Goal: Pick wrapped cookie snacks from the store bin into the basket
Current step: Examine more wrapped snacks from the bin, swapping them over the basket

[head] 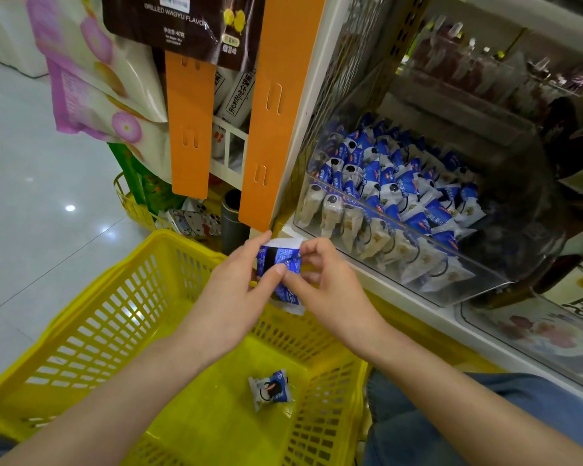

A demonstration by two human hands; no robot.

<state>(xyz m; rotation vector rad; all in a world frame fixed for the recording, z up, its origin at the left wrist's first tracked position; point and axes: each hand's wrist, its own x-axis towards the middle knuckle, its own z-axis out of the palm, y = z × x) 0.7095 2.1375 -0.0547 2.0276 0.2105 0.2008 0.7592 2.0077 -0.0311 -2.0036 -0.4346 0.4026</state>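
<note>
The yellow basket sits on the floor below me, open and nearly bare. One wrapped cookie snack already lies flat on its bottom, nearer the right wall than the left and apart from every wall. As far as I can see, that is the only one delivered.

Above the basket's far edge, my left hand pinches the blue packet. The thumb lies across the front of the packet and the fingers are curled behind it. The packet is held in the air between both hands, touching neither the basket nor the shelf. A second stretch of blue wrapper with a white sealed end hangs just below it, and I cannot tell whether that is the same packet or another one pressed against it.

My right hand has hold of it too. The fingers are bent in on the packet's right side and a fingertip meets my left thumb at the front. Neither hand is free.

To the right, the clear store bin on the shelf holds many rows of the same snacks, packed along its front wall and back toward the rear.

I judge the task to be in its early part: one snack is in, this one is over the basket and ready to drop, and plenty are left to pick.
</note>
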